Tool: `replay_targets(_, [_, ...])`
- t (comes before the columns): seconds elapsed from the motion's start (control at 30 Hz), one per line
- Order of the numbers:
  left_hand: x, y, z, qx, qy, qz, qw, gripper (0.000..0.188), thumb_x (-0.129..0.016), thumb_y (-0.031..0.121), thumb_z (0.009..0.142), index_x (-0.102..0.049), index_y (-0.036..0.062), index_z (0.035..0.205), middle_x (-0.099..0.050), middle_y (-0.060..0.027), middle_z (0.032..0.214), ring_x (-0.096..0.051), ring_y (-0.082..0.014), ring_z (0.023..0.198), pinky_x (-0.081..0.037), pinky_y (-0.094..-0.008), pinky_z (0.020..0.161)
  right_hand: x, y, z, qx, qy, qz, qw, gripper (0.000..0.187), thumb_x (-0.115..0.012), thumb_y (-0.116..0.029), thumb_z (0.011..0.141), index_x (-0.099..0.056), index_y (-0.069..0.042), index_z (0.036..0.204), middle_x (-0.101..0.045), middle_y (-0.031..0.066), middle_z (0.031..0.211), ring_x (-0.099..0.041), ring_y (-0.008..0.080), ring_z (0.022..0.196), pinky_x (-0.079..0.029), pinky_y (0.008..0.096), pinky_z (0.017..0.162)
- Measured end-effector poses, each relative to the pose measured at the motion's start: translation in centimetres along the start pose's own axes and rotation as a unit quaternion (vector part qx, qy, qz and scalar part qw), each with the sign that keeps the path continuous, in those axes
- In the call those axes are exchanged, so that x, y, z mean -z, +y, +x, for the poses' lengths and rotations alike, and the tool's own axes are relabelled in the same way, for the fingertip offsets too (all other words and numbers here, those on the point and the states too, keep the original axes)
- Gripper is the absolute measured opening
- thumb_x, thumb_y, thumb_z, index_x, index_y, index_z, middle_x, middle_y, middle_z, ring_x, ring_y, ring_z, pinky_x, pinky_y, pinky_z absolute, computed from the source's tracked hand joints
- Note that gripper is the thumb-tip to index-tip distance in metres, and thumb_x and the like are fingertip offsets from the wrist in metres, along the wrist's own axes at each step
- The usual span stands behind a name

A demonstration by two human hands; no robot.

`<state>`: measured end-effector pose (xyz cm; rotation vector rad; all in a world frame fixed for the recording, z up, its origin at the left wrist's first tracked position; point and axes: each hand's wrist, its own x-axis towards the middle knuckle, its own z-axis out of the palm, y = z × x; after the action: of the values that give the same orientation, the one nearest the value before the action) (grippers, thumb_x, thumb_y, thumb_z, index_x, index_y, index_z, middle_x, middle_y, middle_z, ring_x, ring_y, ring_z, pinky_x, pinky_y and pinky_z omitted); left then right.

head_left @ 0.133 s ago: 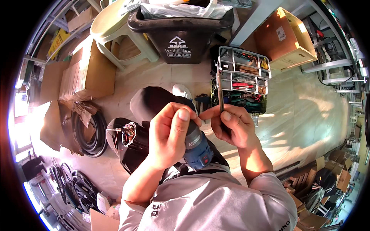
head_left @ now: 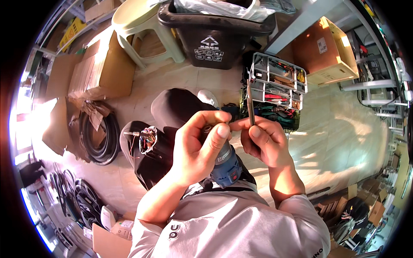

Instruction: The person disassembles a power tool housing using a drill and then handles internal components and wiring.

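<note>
My left hand (head_left: 198, 148) is curled with thumb and forefinger brought near each other; what lies between them is too small to make out. In my right hand (head_left: 267, 142) a slim, tapered metal tool (head_left: 251, 101) is gripped, its narrow end pointing away from me. The right forefinger reaches across almost to the left fingertips. Below and between the hands a blue power tool (head_left: 227, 167) rests at my lap, its far end partly hidden by the left hand. By my left knee sits a bundle of bare coloured wires (head_left: 147, 139) in a dark round housing.
Beyond my hands, at the right, an open toolbox (head_left: 278, 92) holds hand tools in trays. A black bin (head_left: 211, 47) and a pale stool (head_left: 148, 32) stand farther off. Cardboard boxes (head_left: 107, 69) and coiled black hose (head_left: 103, 157) lie at the left.
The view has shifted slightly, moving the surroundings rightward. My left thumb and forefinger have spread a little and turned toward the right hand. The right hand keeps its hold on the metal tool.
</note>
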<state>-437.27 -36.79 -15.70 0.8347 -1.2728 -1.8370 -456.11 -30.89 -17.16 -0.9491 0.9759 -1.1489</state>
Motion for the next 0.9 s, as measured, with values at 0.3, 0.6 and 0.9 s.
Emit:
replay_targets(0.3, [1.5, 0.6, -2.9, -0.006, 0.021, -0.048, 0.999, 0.024, -0.064, 0.012, 0.094, -0.065, -0.0035, 0.113, -0.068, -0.0039, 0.095, -0.058, -0.0050, 0.085, -0.048, -0.0208, 0.079, -4.1, -0.6, 0.3, 0.044, -0.030, -0.314, 0.948, 0.022, -0.061, -0.008, 0.090, -0.064, 0.000, 0.110, -0.067, 0.0162, 0.087, -0.065, 0.0308, 0.073, -0.051, 0.0355, 0.066])
replay_targets(0.6, [5.6, 2.7, -8.1, -0.124, 0.128, 0.001, 0.984, 0.017, -0.058, 0.006, 0.095, -0.065, -0.0063, 0.104, -0.068, -0.0111, 0.090, -0.057, -0.0080, 0.072, -0.046, -0.0201, 0.065, -6.1, -1.3, 1.4, 0.086, -0.131, -0.420, 0.894, 0.033, -0.064, -0.003, 0.083, -0.063, 0.000, 0.116, -0.067, 0.0166, 0.088, -0.066, 0.0308, 0.073, -0.052, 0.0350, 0.065])
replay_targets(0.9, [13.9, 4.6, -17.8, -0.285, 0.325, -0.118, 0.894, 0.034, -0.036, 0.028, 0.105, -0.057, 0.0048, 0.117, -0.052, -0.0073, 0.085, -0.053, -0.0183, 0.078, -0.047, -0.0337, 0.074, -4.6, 2.8, 3.6, 0.049, 0.042, -0.224, 0.972, 0.037, -0.038, -0.006, 0.101, -0.043, -0.001, 0.137, -0.066, 0.0119, 0.093, -0.053, 0.0071, 0.050, -0.047, 0.0196, 0.047])
